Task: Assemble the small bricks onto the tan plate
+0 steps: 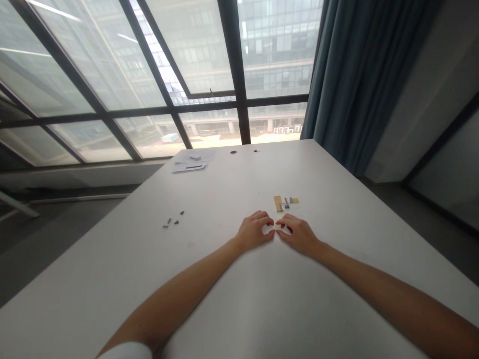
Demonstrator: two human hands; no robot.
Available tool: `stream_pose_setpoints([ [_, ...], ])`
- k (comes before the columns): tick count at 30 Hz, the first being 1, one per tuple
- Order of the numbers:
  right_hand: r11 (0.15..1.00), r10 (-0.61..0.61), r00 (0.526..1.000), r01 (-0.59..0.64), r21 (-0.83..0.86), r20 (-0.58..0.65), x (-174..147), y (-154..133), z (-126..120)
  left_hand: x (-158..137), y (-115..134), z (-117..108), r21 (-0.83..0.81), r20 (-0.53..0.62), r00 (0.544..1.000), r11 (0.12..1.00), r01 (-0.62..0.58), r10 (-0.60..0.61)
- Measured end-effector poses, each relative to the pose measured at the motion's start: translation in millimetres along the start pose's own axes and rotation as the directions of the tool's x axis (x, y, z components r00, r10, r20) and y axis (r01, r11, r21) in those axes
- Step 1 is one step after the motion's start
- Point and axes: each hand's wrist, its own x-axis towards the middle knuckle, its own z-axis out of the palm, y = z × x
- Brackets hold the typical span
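Note:
My left hand [255, 230] and my right hand [298, 232] meet fingertip to fingertip above the white table. Pinched between them is a small pale piece [276, 227], too small to name. Both hands are closed on it, thumbs on the near side and fingers on the far side. Just beyond my right hand lies a group of flat yellow pieces [277, 200]. Among them stand several small grey pieces [287, 206]. Farther to the left, apart from both hands, several small dark pieces [176, 222] are scattered.
The white table [123, 259] stretches away toward the windows. On its far left corner rest sheets of paper [189, 166] with a dark pen-like item [193, 166]. A round dark disc [233, 152] and a small black item [256, 150] sit near the far edge. A blue curtain [352, 89] hangs at the right.

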Motion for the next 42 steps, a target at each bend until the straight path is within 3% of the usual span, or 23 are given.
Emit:
stream_pose_setpoints([
  [42,1.000,-0.017,1.000,0.017,0.004,-0.018,0.0,-1.1,-1.7,0.0,0.7,-0.6,0.003,-0.004,1.000,1.000,0.001,-0.001],
])
